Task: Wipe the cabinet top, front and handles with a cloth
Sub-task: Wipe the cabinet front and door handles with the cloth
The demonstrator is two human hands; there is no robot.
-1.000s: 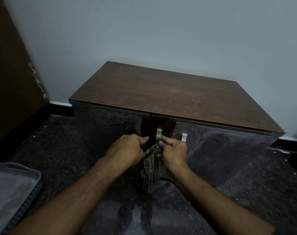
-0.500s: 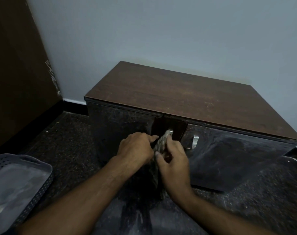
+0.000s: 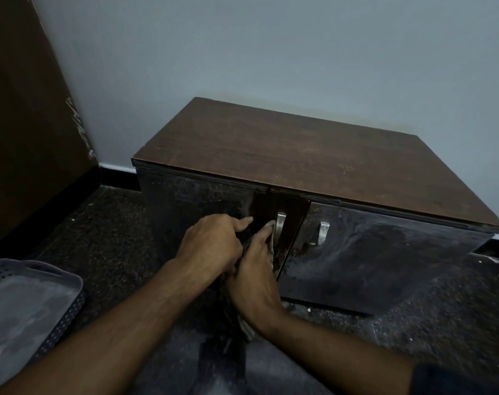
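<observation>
Handle step: our right hand (image 3: 257,269) presses checked cloth (image 3: 271,226) against left door handle (image 3: 281,228); left hand (image 3: 211,243) grips door edge. Next, we judge: right door handle (image 3: 322,233).

The one camera sits on my head, looking forward and down over my forearms. It faces the low cabinet (image 3: 314,166) against the wall (image 3: 271,52), close enough that its front fills the middle. No second view shares this scene.
</observation>
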